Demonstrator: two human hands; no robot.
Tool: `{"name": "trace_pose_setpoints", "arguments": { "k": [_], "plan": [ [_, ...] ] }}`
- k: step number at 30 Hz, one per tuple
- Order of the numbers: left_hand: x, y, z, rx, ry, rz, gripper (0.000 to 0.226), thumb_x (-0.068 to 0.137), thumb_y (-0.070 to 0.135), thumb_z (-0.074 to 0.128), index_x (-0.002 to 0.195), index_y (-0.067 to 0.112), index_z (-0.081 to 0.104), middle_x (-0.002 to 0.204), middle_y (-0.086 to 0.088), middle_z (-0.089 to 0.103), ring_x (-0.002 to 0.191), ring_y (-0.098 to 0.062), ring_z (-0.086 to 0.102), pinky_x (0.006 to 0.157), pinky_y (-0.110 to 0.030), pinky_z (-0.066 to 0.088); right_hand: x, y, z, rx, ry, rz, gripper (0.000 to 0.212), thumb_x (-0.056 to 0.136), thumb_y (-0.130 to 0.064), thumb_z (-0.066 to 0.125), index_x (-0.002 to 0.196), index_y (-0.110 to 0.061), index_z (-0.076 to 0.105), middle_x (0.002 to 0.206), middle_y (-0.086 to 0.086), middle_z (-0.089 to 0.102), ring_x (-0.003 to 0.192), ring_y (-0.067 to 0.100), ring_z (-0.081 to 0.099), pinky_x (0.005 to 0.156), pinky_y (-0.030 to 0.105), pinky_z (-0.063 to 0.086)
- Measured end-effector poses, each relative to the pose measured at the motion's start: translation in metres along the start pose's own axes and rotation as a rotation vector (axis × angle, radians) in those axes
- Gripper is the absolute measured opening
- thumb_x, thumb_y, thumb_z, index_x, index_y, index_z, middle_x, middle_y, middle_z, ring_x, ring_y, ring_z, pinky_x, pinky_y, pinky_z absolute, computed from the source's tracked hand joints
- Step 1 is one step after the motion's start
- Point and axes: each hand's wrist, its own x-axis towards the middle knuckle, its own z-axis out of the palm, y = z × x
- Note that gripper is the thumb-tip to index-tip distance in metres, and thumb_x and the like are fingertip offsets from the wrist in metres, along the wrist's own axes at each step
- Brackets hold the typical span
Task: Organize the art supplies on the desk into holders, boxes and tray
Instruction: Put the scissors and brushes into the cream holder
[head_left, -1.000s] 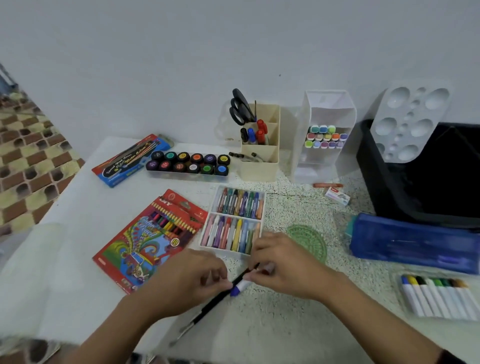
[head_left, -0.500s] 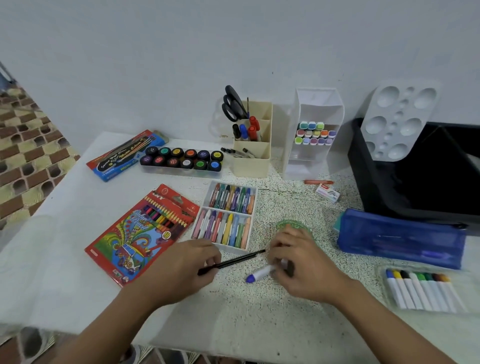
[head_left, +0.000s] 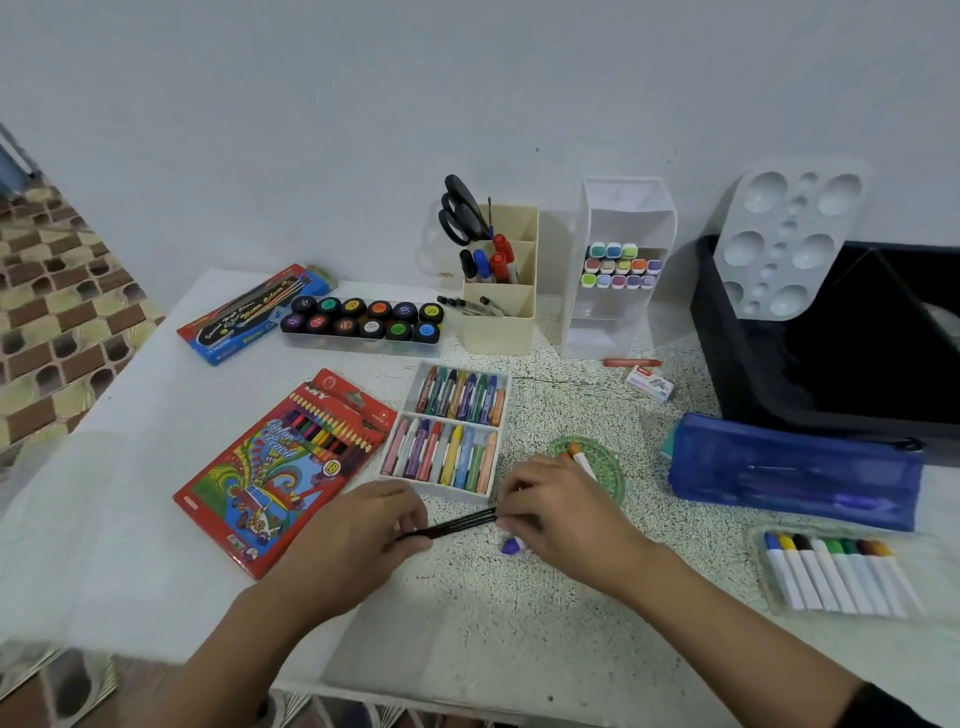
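Since half a second ago, closed in from both ends on the black pen (head_left: 451, 524): left hand (head_left: 358, 535) fingers (head_left: 413, 519) pinched narrow on its near end, right hand (head_left: 558, 512) fingers (head_left: 511, 514) now touching its far tip, where before they sat apart from it over the purple-capped marker (head_left: 513, 544). Marker now mostly hidden under the right palm, only the purple cap showing on the desk (head_left: 493, 623); cannot tell whether gripped or merely covered. Orange-tipped marker (head_left: 579, 457) newly visible beyond the right knuckles, lying across the green round stencil (head_left: 597, 462). Outward from there: open crayon tray (head_left: 449, 431) just beyond the pen, coloured pencil box (head_left: 291, 467) toward the left edge, paint pots (head_left: 363, 319) and brush pack (head_left: 254, 312) toward the back left. Along the back edge, beige holder (head_left: 498, 291) with scissors and markers, white holder (head_left: 618, 270) beside it. Blue pencil case (head_left: 795, 473) and black bin (head_left: 831, 338) toward the right edge; marker set (head_left: 836, 577) at the near right. Likely meaning: loose pens being gathered into one bundle, ready for the beige holder; sorting far from finished, several loose items left out.
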Motion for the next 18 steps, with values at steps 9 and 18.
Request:
{"name": "trace_pose_setpoints", "arguments": {
  "k": [9, 18],
  "plan": [
    [0.008, 0.002, -0.007, -0.027, -0.078, -0.007, 0.017, 0.096, 0.041, 0.063, 0.085, 0.039, 0.050, 0.088, 0.022, 0.055, 0.084, 0.002, 0.051, 0.068, -0.012, 0.039, 0.011, 0.001, -0.003, -0.139, -0.103, 0.021, 0.013, 0.096, -0.010, 0.058, 0.090, -0.021, 0.063, 0.095, -0.011, 0.055, 0.092, 0.011, 0.044, 0.081, 0.031, 0.036],
    [0.022, 0.011, -0.058, -0.254, 0.006, 0.124, 0.020, 0.101, 0.019, 0.056, 0.110, 0.034, 0.068, 0.096, 0.024, 0.064, 0.089, -0.008, 0.060, 0.069, -0.013, 0.044, 0.018, 0.025, -0.051, -0.062, -0.105, 0.220, 0.016, 0.098, -0.011, 0.058, 0.087, -0.021, 0.054, 0.087, -0.008, 0.054, 0.086, 0.012, 0.049, 0.079, 0.035, 0.049]
  ]
}}
